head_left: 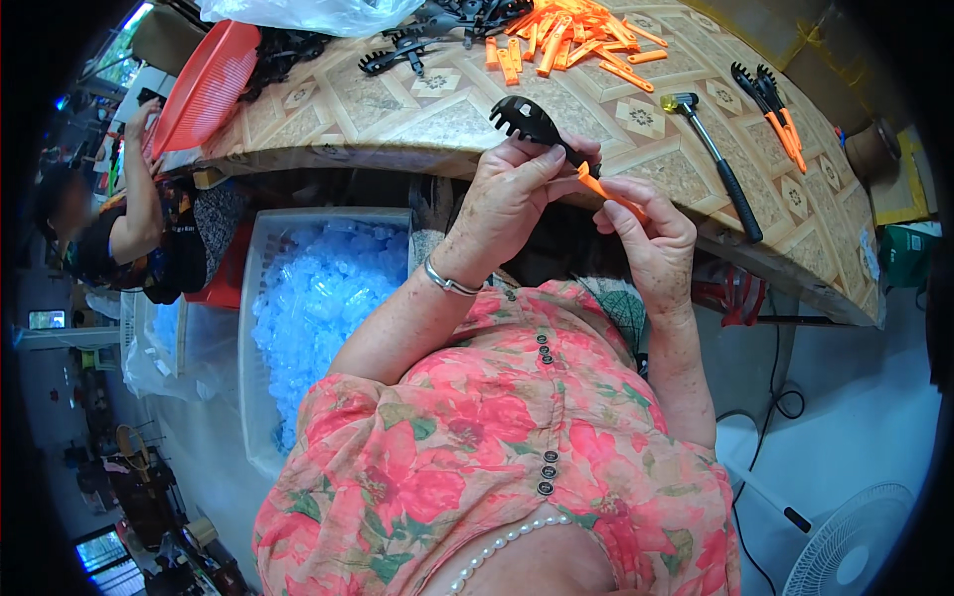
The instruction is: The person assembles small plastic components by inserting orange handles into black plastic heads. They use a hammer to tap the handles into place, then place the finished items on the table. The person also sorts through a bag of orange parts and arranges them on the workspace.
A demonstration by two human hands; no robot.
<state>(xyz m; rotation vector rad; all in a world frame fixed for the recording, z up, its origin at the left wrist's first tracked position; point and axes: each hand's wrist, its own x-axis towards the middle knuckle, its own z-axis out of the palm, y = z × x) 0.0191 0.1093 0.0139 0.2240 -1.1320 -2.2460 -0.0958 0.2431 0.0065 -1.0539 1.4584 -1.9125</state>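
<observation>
Left grip [510, 189]: pinching the neck of a black toothed spoon [534, 122]
Right grip [658, 236]: pinching its orange handle [596, 185]
Toothed spoon: raised at the worktop's [373, 124] near edge
Hammer [726, 179]: right of both grips, handle end by that edge
Loose orange handles [581, 40]: heaped toward the far edge

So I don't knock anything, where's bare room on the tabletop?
Bare tabletop lies between the red basket and the left hand, and, narrowly, between the hammer and two orange-handled utensils. The far side is crowded with orange handles and black pieces.
</observation>
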